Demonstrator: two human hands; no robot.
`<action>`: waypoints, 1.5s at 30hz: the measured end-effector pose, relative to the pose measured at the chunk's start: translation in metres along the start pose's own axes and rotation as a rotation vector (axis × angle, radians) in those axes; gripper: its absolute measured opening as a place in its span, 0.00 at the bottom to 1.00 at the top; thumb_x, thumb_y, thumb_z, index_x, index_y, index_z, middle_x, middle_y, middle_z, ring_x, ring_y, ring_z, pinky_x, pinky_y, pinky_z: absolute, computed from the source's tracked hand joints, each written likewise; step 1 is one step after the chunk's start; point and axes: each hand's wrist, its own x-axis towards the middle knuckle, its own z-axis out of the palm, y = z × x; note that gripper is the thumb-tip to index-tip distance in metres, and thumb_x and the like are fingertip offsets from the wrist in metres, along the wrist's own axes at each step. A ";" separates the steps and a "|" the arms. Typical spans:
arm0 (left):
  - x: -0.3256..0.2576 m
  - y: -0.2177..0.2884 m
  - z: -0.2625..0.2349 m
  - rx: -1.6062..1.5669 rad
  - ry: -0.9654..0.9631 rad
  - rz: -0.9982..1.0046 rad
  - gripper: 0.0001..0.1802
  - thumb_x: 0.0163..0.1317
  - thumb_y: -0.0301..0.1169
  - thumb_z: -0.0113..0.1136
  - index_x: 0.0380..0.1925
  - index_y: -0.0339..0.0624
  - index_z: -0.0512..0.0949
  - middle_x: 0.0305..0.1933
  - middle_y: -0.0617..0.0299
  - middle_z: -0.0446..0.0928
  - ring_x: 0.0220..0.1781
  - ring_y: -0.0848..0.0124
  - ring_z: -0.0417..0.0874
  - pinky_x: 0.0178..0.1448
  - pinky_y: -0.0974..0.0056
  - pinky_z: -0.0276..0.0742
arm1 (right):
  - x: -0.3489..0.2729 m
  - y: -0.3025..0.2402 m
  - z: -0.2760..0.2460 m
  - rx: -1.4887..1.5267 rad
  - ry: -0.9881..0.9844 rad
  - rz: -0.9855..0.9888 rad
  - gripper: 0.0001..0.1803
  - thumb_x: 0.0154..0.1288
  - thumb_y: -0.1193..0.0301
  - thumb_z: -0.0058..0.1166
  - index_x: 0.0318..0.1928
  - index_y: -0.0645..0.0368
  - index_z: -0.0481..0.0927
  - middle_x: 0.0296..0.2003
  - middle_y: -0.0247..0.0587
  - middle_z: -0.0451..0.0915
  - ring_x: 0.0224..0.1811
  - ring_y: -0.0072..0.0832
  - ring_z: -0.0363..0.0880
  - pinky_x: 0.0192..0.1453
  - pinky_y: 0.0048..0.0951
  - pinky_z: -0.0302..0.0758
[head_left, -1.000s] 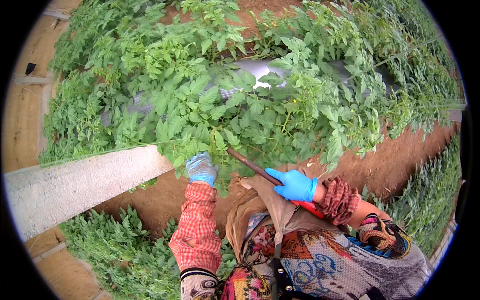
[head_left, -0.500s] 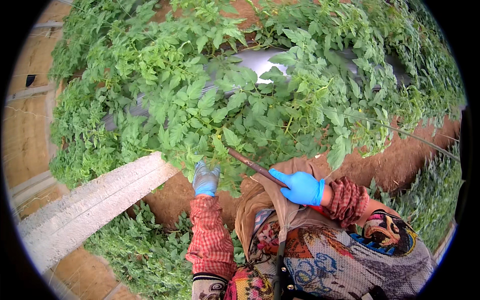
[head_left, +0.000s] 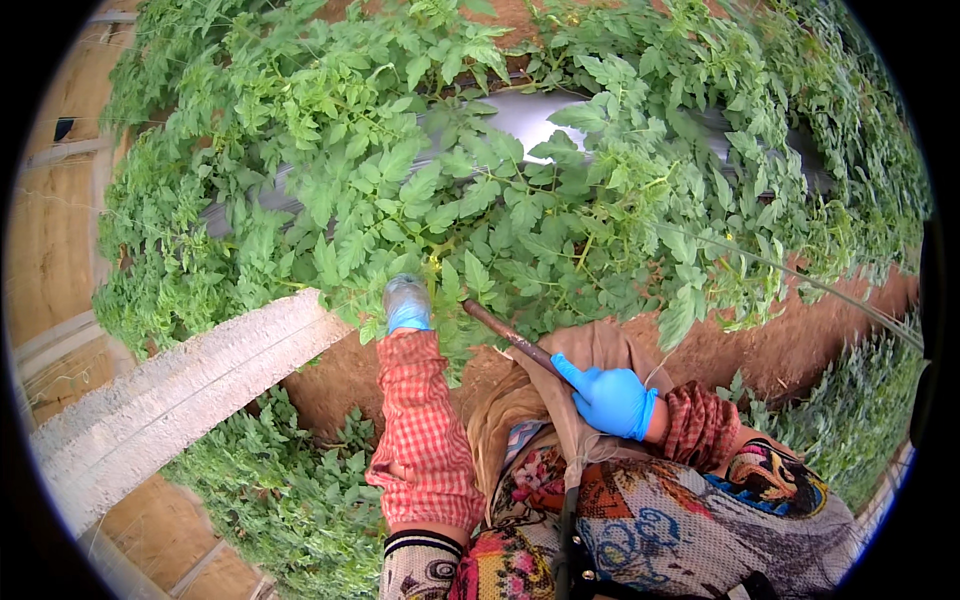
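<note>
Both my hands wear blue gloves. My left hand [head_left: 407, 303] reaches into the leafy edge of a tomato plant [head_left: 440, 215], its fingers hidden by the hand itself and the leaves. A small yellow flower [head_left: 434, 262] shows just beyond it. My right hand [head_left: 612, 400] is closed round the dark grip of a slim brown rod [head_left: 505, 333], index finger stretched along it. The rod's far tip points up and left toward the foliage, a little right of my left hand.
A rough white concrete post [head_left: 190, 385] slants in from the left, close to my left forearm. A thin wire [head_left: 800, 275] crosses on the right. Brown cloth [head_left: 590, 350] hangs at my waist. Beyond the plants lies shiny plastic mulch [head_left: 530, 120]; bare soil [head_left: 770, 345] runs between rows.
My left hand has moved forward and up, farther into the leaves. My right hand and the rod have shifted slightly right and down in view.
</note>
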 end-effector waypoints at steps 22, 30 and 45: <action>0.037 0.010 0.044 0.722 0.159 -0.330 0.21 0.53 0.37 0.56 0.47 0.42 0.76 0.49 0.48 0.76 0.52 0.54 0.76 0.57 0.58 0.70 | 0.041 0.007 0.007 -0.017 0.031 -0.005 0.35 0.58 0.73 0.46 0.67 0.55 0.54 0.21 0.47 0.75 0.15 0.41 0.73 0.17 0.41 0.66; 0.038 0.010 0.038 0.673 0.158 -0.240 0.22 0.53 0.36 0.57 0.49 0.43 0.75 0.50 0.47 0.75 0.52 0.53 0.75 0.57 0.58 0.70 | 0.040 -0.004 0.008 0.026 0.034 0.062 0.32 0.59 0.70 0.46 0.66 0.52 0.58 0.21 0.50 0.74 0.18 0.43 0.74 0.22 0.41 0.69; -0.068 -0.022 0.014 0.639 -0.199 0.471 0.21 0.52 0.32 0.58 0.49 0.45 0.75 0.51 0.50 0.75 0.55 0.54 0.73 0.59 0.57 0.67 | 0.012 -0.017 0.005 0.033 0.075 0.138 0.34 0.56 0.69 0.49 0.65 0.50 0.59 0.23 0.52 0.76 0.22 0.48 0.75 0.26 0.44 0.72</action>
